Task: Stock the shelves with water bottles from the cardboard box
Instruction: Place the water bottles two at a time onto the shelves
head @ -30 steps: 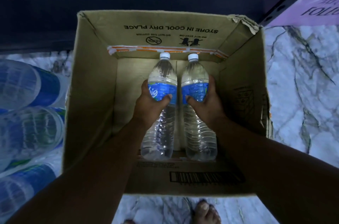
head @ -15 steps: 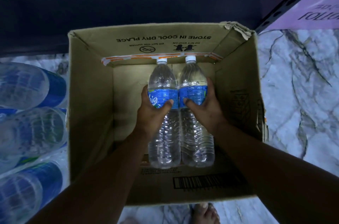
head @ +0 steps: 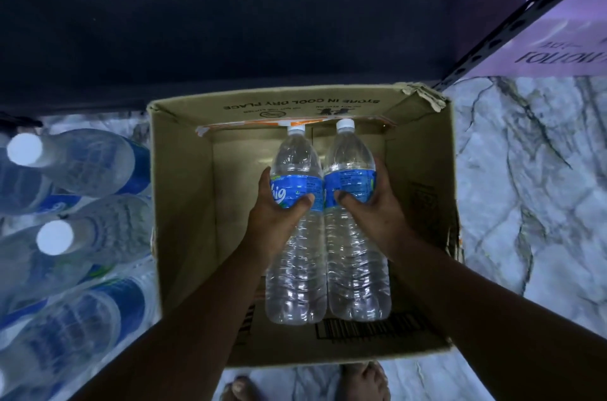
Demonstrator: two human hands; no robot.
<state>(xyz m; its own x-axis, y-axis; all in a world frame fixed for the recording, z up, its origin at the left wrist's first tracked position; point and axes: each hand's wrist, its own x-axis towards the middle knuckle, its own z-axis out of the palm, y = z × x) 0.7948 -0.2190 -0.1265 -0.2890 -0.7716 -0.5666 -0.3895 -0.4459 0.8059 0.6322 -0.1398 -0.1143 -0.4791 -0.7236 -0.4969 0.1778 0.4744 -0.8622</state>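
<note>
The fingers of the left hand [head: 279,213] and right hand [head: 377,213] were hidden behind the two bottles [head: 297,236]; only the thumbs were seen. Left of the fingers, the stacked bottles [head: 65,236] were blurred and cut off by the frame edge. Below the fingers, the toes [head: 361,381] were cut off. The purple sign [head: 558,46] lettering was truncated.

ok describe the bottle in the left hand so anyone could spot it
Find the open cardboard box on the marble floor. Two clear water bottles are held side by side above its inside. It is the left bottle, gripped by the left hand, its blue label showing large white letters.
</note>
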